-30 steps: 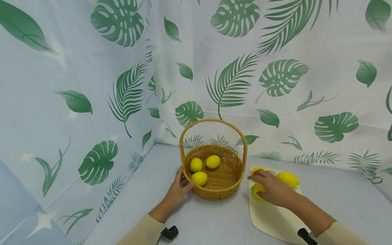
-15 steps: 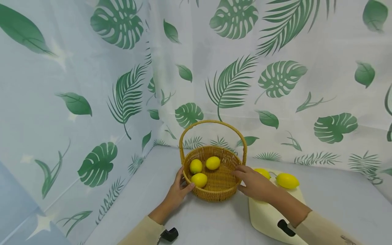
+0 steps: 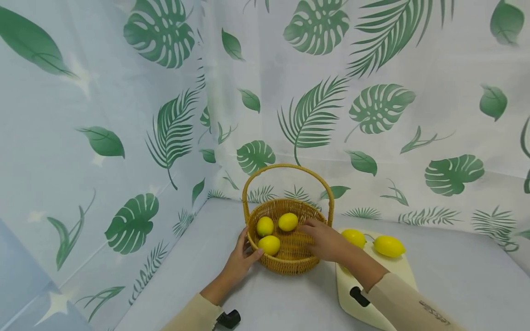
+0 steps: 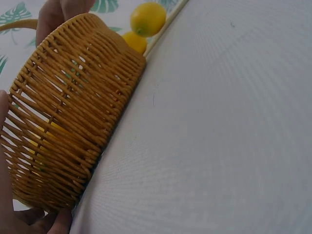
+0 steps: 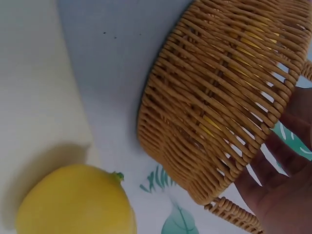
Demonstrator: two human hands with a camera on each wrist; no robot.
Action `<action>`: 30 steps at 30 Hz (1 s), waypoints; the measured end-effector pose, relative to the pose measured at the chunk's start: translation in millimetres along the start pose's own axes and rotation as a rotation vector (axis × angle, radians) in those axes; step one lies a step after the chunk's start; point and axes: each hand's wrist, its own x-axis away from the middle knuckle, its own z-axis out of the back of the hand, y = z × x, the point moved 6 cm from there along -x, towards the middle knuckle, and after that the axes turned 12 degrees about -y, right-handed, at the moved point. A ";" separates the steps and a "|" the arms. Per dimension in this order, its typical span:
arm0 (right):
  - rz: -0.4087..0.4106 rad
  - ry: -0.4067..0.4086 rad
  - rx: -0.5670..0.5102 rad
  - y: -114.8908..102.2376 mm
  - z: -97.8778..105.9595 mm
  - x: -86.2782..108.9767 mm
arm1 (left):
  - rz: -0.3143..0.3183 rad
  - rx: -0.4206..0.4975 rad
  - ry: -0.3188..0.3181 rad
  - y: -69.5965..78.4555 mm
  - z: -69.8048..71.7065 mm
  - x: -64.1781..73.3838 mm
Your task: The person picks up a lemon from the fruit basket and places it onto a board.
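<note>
A round wicker basket (image 3: 290,265) with a tall handle stands upright on the table. Three yellow lemons lie inside: one at the back (image 3: 287,222), one at the left (image 3: 265,226), one at the front (image 3: 269,245). My left hand (image 3: 237,262) grips the basket's left rim, its thumb over the edge. My right hand (image 3: 325,240) reaches over the right rim, fingers inside near the back lemon; no fruit shows in it. Two lemons, one left (image 3: 353,238) and one right (image 3: 389,247), lie on a cream board. In the right wrist view, a lemon (image 5: 75,202) lies below my wrist.
The cream board (image 3: 403,273) lies flat to the right of the basket, partly under my right forearm. A white cloth (image 3: 273,303) covers the table. Leaf-printed curtains (image 3: 269,115) hang close behind and at the left.
My right hand has moved left from over the lemons on the board, across the basket's right rim and into the basket. My left hand has kept its hold on the rim.
</note>
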 end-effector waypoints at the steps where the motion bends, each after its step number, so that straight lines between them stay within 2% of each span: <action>1: -0.007 -0.004 -0.006 0.3 -1.0 -2.9 | 0.002 -0.002 -0.004 3.9 0.2 1.4; 5: -0.024 -0.025 0.002 1.3 -4.3 -13.5 | 0.014 -0.013 -0.023 20.5 0.8 7.7; 8: -0.043 -0.047 0.012 2.9 -6.9 -21.7 | 0.018 -0.010 -0.028 23.6 0.2 9.9; 17: -0.119 -0.105 0.032 11.4 -12.1 -43.4 | -0.010 -0.009 0.006 -7.8 0.4 -1.9; 30: -0.166 -0.186 0.029 11.3 -17.6 -65.7 | -0.022 -0.025 0.015 -9.8 2.2 -3.1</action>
